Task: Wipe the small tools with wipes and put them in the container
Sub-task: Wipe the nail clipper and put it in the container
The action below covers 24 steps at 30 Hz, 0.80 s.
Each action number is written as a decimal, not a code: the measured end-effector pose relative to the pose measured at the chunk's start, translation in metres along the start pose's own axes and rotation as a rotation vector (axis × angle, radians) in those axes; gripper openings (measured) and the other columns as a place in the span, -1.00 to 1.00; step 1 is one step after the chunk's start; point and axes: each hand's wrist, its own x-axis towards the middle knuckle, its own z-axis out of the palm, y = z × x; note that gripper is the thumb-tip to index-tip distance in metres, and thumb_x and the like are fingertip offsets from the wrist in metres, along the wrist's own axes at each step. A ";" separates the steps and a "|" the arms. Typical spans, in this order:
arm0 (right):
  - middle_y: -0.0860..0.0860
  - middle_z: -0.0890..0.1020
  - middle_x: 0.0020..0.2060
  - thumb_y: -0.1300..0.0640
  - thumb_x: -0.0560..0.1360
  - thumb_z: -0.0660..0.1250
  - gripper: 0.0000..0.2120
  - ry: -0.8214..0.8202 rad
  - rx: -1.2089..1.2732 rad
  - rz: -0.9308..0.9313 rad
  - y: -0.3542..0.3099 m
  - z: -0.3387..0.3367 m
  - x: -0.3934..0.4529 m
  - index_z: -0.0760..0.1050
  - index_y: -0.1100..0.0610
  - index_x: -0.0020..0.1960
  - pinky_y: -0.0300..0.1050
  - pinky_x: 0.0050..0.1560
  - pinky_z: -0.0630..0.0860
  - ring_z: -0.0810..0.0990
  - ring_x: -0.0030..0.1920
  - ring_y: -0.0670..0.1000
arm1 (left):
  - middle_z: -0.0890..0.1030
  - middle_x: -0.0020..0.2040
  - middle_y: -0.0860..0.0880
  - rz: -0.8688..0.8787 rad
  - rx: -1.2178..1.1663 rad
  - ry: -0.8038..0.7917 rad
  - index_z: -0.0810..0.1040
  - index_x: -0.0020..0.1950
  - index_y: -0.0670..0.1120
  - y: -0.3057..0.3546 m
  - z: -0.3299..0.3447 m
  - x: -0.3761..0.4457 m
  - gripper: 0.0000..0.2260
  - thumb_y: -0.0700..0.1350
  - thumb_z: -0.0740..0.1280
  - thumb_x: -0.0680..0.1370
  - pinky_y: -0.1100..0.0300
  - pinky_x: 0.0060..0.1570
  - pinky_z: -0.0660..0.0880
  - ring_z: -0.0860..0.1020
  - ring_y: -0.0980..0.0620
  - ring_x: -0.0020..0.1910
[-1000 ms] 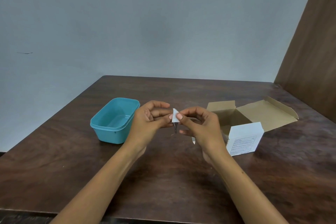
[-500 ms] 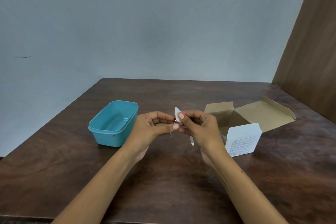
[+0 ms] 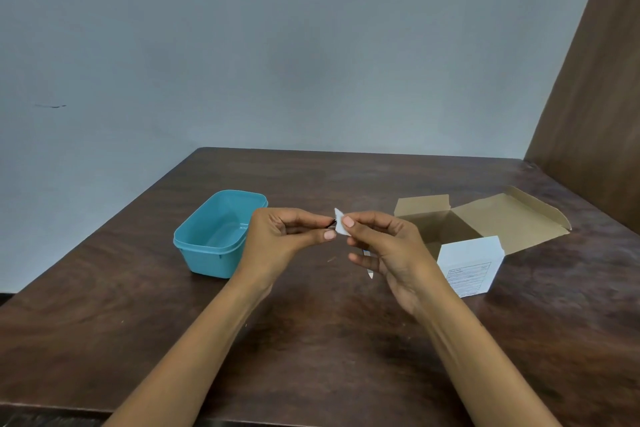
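- We hold both hands up over the table [image 3: 311, 340], fingertips almost meeting at the middle.
- Our left hand [image 3: 280, 243] is pinched narrow on a small dark tool [image 3: 331, 224], of which only a sliver shows between thumb and forefinger.
- Our right hand [image 3: 384, 246] pinches a folded white wipe [image 3: 341, 226] against that tool; the lower fingers are loosely spread.
- We judge we are in the middle of wiping this one tool, and it has not yet gone into the container.
- The blue container [image 3: 214, 246] stands open just left of our left hand, and as far as we can see its floor is bare, so most of the task looks to be ahead of us.
- An opened cardboard box [image 3: 485, 236] sits to the right, flaps spread; its inside is mostly shadowed, and we cannot tell what it holds.
- A pale, thin thing [image 3: 370, 273] pokes out below our right hand; we cannot tell whether it is another tool, or whether it lies on the table or is held.
- We cannot make out what kind of tool we are cleaning, since fingers and wipe cover nearly all of it.
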 end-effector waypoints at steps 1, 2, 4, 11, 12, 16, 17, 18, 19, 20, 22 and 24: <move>-0.02 0.68 -0.32 0.21 0.37 0.47 -0.92 -0.010 0.013 0.030 -0.001 -0.001 0.000 0.66 0.17 -0.13 -0.26 -0.38 0.55 0.63 -0.32 -0.15 | 0.73 -0.22 0.03 0.016 0.010 -0.012 0.73 -0.20 0.00 0.000 0.000 0.000 -0.80 -0.24 0.54 0.25 0.36 -0.20 0.57 0.70 0.07 -0.18; -0.02 0.67 -0.33 0.23 0.37 0.46 -0.92 -0.020 0.033 0.060 -0.002 -0.001 0.001 0.66 0.19 -0.14 -0.26 -0.39 0.55 0.62 -0.34 -0.15 | 0.73 -0.21 0.03 0.028 0.018 -0.026 0.73 -0.19 0.00 0.000 0.000 0.000 -0.80 -0.22 0.54 0.24 0.36 -0.19 0.57 0.70 0.06 -0.17; -0.02 0.66 -0.38 0.24 0.34 0.46 -0.89 -0.040 0.080 0.114 -0.003 -0.002 0.001 0.64 0.22 -0.13 -0.27 -0.42 0.54 0.61 -0.38 -0.15 | 0.74 -0.19 0.01 0.045 0.029 -0.049 0.73 -0.17 -0.03 0.000 -0.001 0.000 -0.81 -0.20 0.53 0.25 0.35 -0.18 0.57 0.70 0.05 -0.16; 0.00 0.55 -0.40 0.19 0.29 0.43 -0.90 -0.072 0.292 0.242 -0.004 0.000 0.002 0.63 0.16 -0.19 -0.34 -0.49 0.49 0.52 -0.44 -0.15 | 0.73 -0.18 -0.10 -0.050 -0.088 -0.092 0.72 -0.11 -0.10 -0.001 0.001 0.000 -0.81 -0.23 0.52 0.29 0.28 -0.20 0.59 0.70 0.00 -0.19; 0.00 0.54 -0.38 0.19 0.32 0.43 -0.90 -0.060 0.353 0.239 -0.004 -0.001 0.003 0.62 0.15 -0.17 -0.34 -0.49 0.49 0.51 -0.43 -0.15 | 0.73 -0.18 -0.13 -0.083 -0.128 -0.089 0.71 -0.09 -0.13 -0.002 0.002 0.000 -0.80 -0.22 0.51 0.30 0.27 -0.20 0.60 0.70 -0.01 -0.20; -0.01 0.57 -0.32 0.19 0.38 0.41 -0.89 -0.033 0.468 0.182 -0.006 -0.004 0.004 0.57 0.14 -0.10 -0.34 -0.47 0.51 0.56 -0.38 -0.15 | 0.72 -0.13 -0.17 -0.205 -0.267 -0.066 0.69 -0.04 -0.17 -0.001 0.000 0.002 -0.79 -0.21 0.47 0.33 0.26 -0.21 0.61 0.70 -0.02 -0.17; -0.02 0.60 -0.31 0.19 0.38 0.41 -0.89 -0.031 0.447 0.162 -0.006 -0.004 0.004 0.58 0.13 -0.09 -0.32 -0.45 0.52 0.58 -0.36 -0.15 | 0.72 -0.12 -0.17 -0.229 -0.292 -0.067 0.69 -0.05 -0.17 -0.001 0.000 0.002 -0.79 -0.20 0.46 0.34 0.27 -0.21 0.61 0.70 -0.02 -0.17; -0.02 0.63 -0.30 0.19 0.40 0.41 -0.90 -0.026 0.409 0.140 -0.005 -0.004 0.003 0.59 0.13 -0.08 -0.31 -0.44 0.53 0.59 -0.33 -0.15 | 0.72 -0.10 -0.17 -0.249 -0.311 -0.071 0.69 -0.05 -0.16 -0.001 0.000 0.002 -0.80 -0.20 0.46 0.34 0.27 -0.22 0.61 0.70 -0.02 -0.15; -0.03 0.65 -0.28 0.20 0.41 0.41 -0.92 -0.020 0.359 0.115 -0.004 -0.003 0.003 0.60 0.13 -0.09 -0.29 -0.42 0.54 0.61 -0.31 -0.14 | 0.72 -0.09 -0.18 -0.265 -0.324 -0.077 0.69 -0.04 -0.16 -0.001 0.001 0.002 -0.80 -0.19 0.45 0.35 0.27 -0.22 0.61 0.70 -0.02 -0.14; -0.02 0.67 -0.26 0.20 0.41 0.41 -0.94 -0.014 0.300 0.086 -0.003 -0.002 0.002 0.61 0.12 -0.11 -0.28 -0.40 0.55 0.63 -0.28 -0.14 | 0.72 -0.08 -0.18 -0.277 -0.331 -0.086 0.69 -0.03 -0.16 -0.001 0.001 0.002 -0.80 -0.18 0.45 0.36 0.28 -0.22 0.61 0.70 -0.03 -0.12; 0.00 0.70 -0.23 0.19 0.41 0.43 -0.96 -0.006 0.181 0.025 -0.001 0.001 0.000 0.63 0.11 -0.14 -0.26 -0.36 0.55 0.66 -0.23 -0.12 | 0.71 -0.06 -0.19 -0.289 -0.333 -0.108 0.69 -0.01 -0.16 -0.001 0.001 0.002 -0.79 -0.16 0.44 0.37 0.28 -0.21 0.60 0.70 -0.04 -0.08; -0.01 0.71 -0.24 0.18 0.40 0.45 -0.94 0.019 0.101 -0.021 0.000 0.004 -0.002 0.65 0.12 -0.13 -0.27 -0.35 0.55 0.67 -0.23 -0.11 | 0.71 -0.06 -0.19 -0.295 -0.321 -0.130 0.70 0.00 -0.14 -0.001 0.001 0.002 -0.78 -0.14 0.44 0.37 0.28 -0.19 0.60 0.70 -0.05 -0.06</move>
